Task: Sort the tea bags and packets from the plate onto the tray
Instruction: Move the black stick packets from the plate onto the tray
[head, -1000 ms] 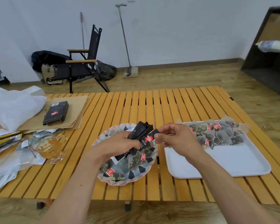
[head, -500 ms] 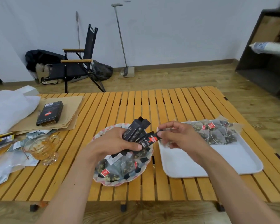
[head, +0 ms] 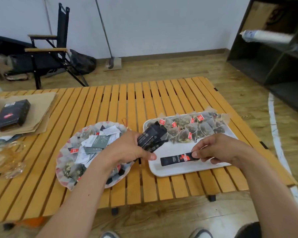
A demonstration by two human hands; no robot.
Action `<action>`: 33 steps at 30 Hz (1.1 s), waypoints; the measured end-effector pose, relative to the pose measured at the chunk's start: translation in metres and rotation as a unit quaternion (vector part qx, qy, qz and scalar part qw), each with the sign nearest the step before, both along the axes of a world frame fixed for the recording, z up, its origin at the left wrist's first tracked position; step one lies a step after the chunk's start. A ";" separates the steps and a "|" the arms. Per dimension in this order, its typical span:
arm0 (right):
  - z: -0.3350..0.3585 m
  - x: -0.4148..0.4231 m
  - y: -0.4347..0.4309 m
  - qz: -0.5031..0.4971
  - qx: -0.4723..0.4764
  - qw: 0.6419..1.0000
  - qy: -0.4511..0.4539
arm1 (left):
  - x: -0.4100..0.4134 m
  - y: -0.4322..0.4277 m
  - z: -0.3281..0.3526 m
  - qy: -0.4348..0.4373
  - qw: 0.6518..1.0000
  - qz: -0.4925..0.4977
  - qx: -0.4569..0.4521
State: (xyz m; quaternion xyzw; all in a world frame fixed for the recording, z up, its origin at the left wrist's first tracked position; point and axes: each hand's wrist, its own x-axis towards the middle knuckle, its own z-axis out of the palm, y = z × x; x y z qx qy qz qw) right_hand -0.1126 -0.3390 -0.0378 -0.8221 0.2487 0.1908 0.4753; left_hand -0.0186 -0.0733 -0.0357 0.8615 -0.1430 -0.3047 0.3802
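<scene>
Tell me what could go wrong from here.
1. The left hand grips a fanned bundle of black packets; one might slip out onto the table.
2. The packet pinched by the right hand lies near the front edge of the tray and may slide off.

The slatted table [head: 120, 100] is warm orange-yellow wood. The tray [head: 177, 170] is plain white. The plate [head: 62, 152] shows grey, black and white triangles inside a reddish rim. The stick packet [head: 175, 158] is black with a red mark. The bundle of packets [head: 151, 138] is black with pale print. The tea bags [head: 196, 127] are translucent, with dark contents and red tags.
</scene>
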 end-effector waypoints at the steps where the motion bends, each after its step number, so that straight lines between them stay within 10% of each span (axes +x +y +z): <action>1: 0.000 0.002 0.001 0.004 0.000 1.000 -0.001 | -0.001 0.000 0.001 -0.011 1.000 0.011 -0.016; 28: -0.013 0.016 0.055 0.158 -0.213 0.963 -0.040 | -0.006 -0.004 0.002 0.160 0.971 0.066 -0.165; 33: -0.001 0.003 0.037 0.041 -0.082 0.985 -0.143 | -0.008 -0.004 0.002 0.150 0.973 0.051 -0.167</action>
